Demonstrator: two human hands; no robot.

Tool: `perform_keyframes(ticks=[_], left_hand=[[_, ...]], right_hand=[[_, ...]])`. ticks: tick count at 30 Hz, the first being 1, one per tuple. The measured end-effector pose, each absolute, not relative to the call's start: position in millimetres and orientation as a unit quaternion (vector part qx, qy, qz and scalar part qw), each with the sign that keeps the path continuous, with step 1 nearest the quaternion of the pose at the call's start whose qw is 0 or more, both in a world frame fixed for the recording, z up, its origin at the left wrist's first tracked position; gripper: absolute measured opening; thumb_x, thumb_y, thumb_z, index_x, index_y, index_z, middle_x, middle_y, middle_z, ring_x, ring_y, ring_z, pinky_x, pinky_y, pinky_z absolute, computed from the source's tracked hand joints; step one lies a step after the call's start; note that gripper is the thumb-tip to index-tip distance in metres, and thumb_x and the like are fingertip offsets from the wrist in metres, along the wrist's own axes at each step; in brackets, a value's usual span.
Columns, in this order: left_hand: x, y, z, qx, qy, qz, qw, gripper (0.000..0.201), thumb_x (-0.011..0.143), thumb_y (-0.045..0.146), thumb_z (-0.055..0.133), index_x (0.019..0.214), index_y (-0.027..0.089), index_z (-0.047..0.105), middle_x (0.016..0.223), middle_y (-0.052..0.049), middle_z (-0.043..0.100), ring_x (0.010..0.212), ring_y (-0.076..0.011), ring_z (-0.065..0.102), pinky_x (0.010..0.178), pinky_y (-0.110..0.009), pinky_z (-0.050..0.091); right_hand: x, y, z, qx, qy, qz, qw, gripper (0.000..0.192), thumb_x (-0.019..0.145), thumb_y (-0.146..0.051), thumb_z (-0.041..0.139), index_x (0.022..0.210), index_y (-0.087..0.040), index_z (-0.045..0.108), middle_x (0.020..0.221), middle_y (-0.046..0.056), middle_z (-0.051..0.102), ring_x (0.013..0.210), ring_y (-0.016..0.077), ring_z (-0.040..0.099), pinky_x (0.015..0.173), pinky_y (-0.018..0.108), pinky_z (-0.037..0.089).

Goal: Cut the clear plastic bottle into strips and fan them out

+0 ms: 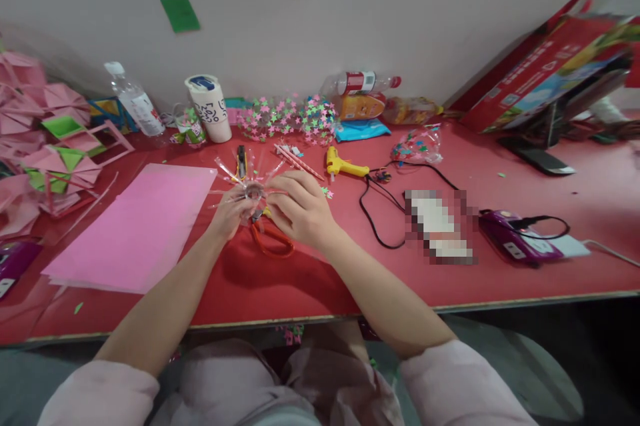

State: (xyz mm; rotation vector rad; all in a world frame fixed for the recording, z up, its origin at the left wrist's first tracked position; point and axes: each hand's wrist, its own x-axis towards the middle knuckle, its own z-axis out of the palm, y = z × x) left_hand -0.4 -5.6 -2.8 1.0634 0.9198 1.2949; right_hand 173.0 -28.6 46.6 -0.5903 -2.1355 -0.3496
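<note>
My left hand (231, 214) is closed around a clear plastic bottle piece (253, 191) whose wall is cut into thin strips fanning outward. My right hand (299, 207) meets it from the right, fingers bent and pinched at the strips on that side; the exact grip of the fingertips is partly hidden. Below the hands lie scissors with orange handles (273, 245), their blades covered by the hands. A yellow and black box cutter (242, 163) rests just behind. Pink-striped sticks (303, 163) lie beyond my right hand.
Pink paper sheets (135, 229) lie to the left, near folded pink paper shapes (60, 139). A yellow glue gun (347, 164) trails a black cord on the right. Bottles, a white cup (210, 109) and star-covered decorations (290, 118) line the wall. A purple power strip (520, 237) sits farther right.
</note>
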Motion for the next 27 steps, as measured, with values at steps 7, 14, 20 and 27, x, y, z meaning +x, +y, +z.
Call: perform_keyframes(ticks=[7,14,20,27], left_hand=[[1.1,-5.7,-2.1,0.450,0.391,0.556,0.579,0.031,0.053,0.014,0.063,0.083,0.016,0.067,0.053,0.007,0.053,0.042,-0.0038,0.038,0.042,-0.019,0.027],[-0.2,-3.5,-5.9,0.449,0.394,0.556,0.577,0.032,0.052,0.012,0.062,0.083,0.017,0.069,0.053,0.007,0.053,0.041,-0.0037,0.038,0.040,-0.019,0.026],[0.2,-4.0,-2.5,0.450,0.399,0.552,0.577,0.029,0.051,0.014,0.065,0.080,0.017,0.068,0.058,0.006,0.056,0.043,-0.0031,0.038,0.043,-0.018,0.030],[1.6,-5.8,-2.2,0.460,0.429,0.533,0.567,0.028,0.049,0.016,0.065,0.078,0.015,0.068,0.055,0.006,0.056,0.044,-0.0048,0.038,0.045,-0.020,0.031]], right_hand=[[174.7,-24.9,44.6,-0.274,-0.850,-0.166,0.419,0.012,0.093,-0.021,0.050,0.091,-0.021,0.061,0.096,0.004,0.071,0.087,0.0182,0.055,0.080,0.035,0.037],[171.5,-19.5,40.8,-0.326,-0.837,-0.003,0.440,0.013,0.088,-0.016,0.052,0.099,-0.018,0.058,0.076,0.000,0.066,0.077,0.0158,0.056,0.077,0.031,0.037],[166.0,-13.4,30.4,-0.359,-0.837,0.095,0.402,0.007,0.083,-0.014,0.058,0.088,-0.017,0.063,0.074,0.001,0.067,0.070,0.0143,0.056,0.072,0.028,0.039],[165.0,-13.1,24.6,-0.383,-0.859,0.003,0.339,0.011,0.089,-0.020,0.057,0.085,-0.017,0.066,0.076,0.005,0.070,0.073,0.0172,0.057,0.070,0.030,0.035]])
